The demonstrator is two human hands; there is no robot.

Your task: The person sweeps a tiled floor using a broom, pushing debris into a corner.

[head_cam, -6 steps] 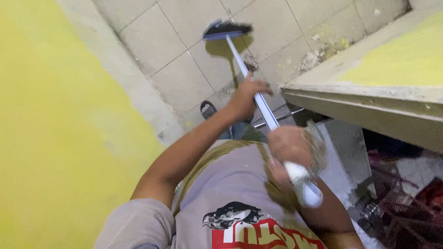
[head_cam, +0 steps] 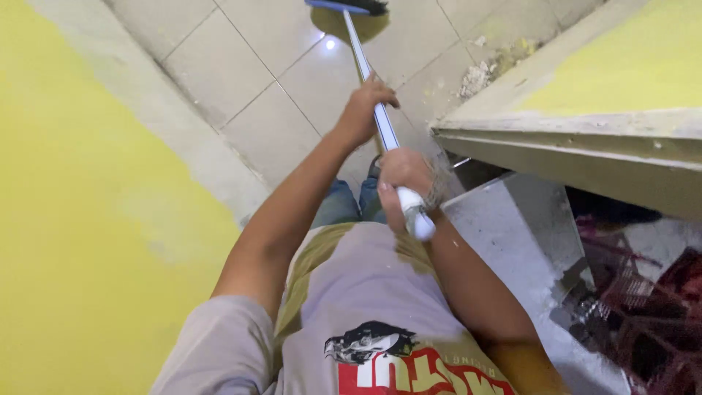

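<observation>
Gripping the broom (head_cam: pixel 369 80) two-handed, left hand (head_cam: pixel 363 110) nearer its head for steering, right hand (head_cam: pixel 404 181) clamped by the handle's end for push.

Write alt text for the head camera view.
Seen from above, a person grips a long blue-and-white broom handle with both hands, the left hand further down and the right hand near the white top end. Its dark brush head rests on the pale tiled floor beside a yellow wall.

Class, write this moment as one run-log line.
left hand: grips broom handle midway | right hand: grips its white top end | broom head: on tiled floor | debris pile: beside yellow wall
</observation>
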